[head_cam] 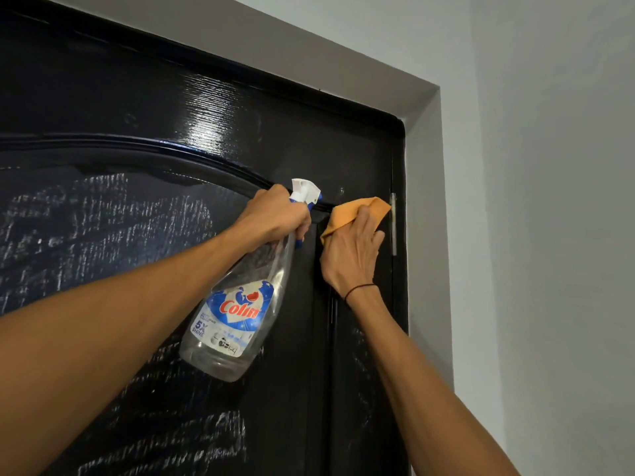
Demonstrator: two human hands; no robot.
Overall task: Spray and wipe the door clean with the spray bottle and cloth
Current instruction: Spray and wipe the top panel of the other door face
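Left hand (pixel 275 218) fingers clamped round neck of near-empty spray bottle (pixel 237 310), likely light, slick clear plastic, best held at that neck; right hand (pixel 350 249) fingers spread flat, pressing soft, limp orange cloth (pixel 357 211) against glossy black door (pixel 137 218) near hinge edge.

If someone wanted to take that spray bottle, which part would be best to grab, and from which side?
Probably the narrow neck just under the white trigger head, where the left hand already grips the spray bottle. The clear body widens toward its base and hangs tilted down and left, so it looks harder to wrap. Coming from the left seems safest, since the right hand presses the orange cloth on the door close by.
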